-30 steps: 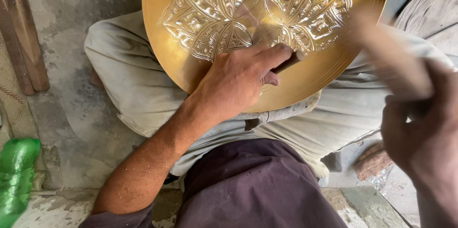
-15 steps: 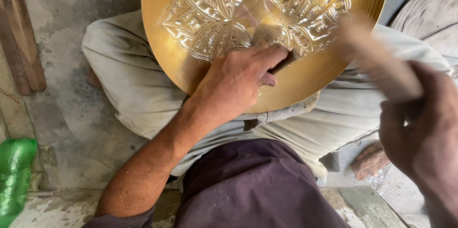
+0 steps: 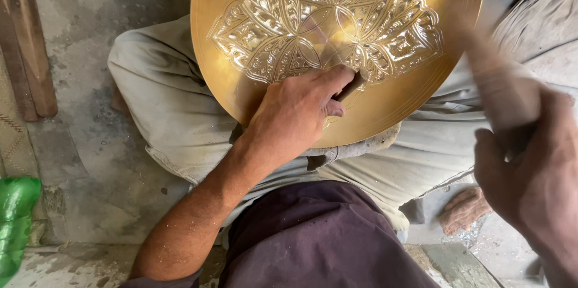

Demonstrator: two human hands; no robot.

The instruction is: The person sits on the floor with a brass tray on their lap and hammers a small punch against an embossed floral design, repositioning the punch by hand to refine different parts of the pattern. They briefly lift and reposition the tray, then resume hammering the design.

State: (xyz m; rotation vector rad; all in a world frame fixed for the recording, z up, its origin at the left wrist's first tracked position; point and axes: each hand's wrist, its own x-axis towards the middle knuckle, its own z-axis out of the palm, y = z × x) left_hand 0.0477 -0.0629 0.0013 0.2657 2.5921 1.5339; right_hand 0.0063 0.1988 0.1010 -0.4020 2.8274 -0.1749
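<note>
Soft, even daylight filled the scene, bright without harsh shadows. The brass plate (image 3: 337, 53) threw a warm sheen, its engraved petals glinting pale where light caught them. The left hand (image 3: 298, 113) was crisp and cast a faint shadow on the metal. The right hand (image 3: 530, 173) and its wooden mallet (image 3: 497, 83) were smeared by motion blur, close and soft

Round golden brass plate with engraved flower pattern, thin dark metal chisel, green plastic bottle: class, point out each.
Round golden brass plate (image 3: 385, 104): head view, bare lower rim.
Thin dark metal chisel (image 3: 351, 87): head view, shaft beside the left hand's fingers.
Green plastic bottle (image 3: 15, 219): head view, body.
</note>
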